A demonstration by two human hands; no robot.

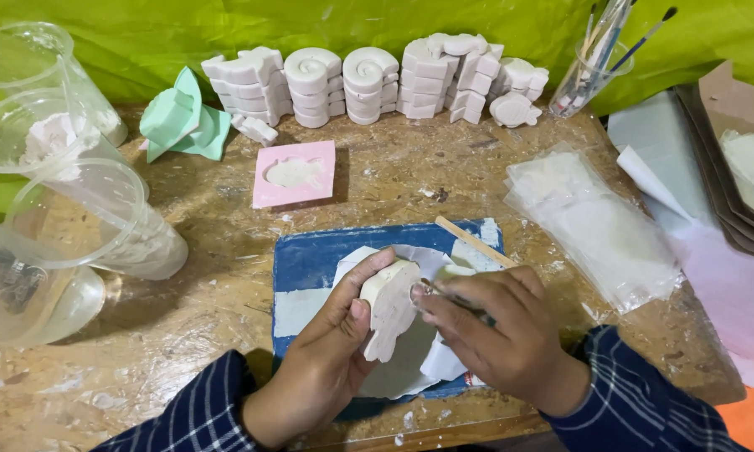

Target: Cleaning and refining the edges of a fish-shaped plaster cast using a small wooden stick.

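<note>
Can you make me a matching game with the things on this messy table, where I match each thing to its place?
Things:
1. white plaster figure
2. pink square mould
3. paintbrushes
4. stacked white plaster casts

Places:
A. standing in a clear cup at the back right
B. in a row along the green backdrop
C. held in the left hand
D. lying flat behind the blue board

Pairs: 1-C, 2-D, 3-A, 4-B

Two bare hands, long dark navy sleeves, thin white check lines
</note>
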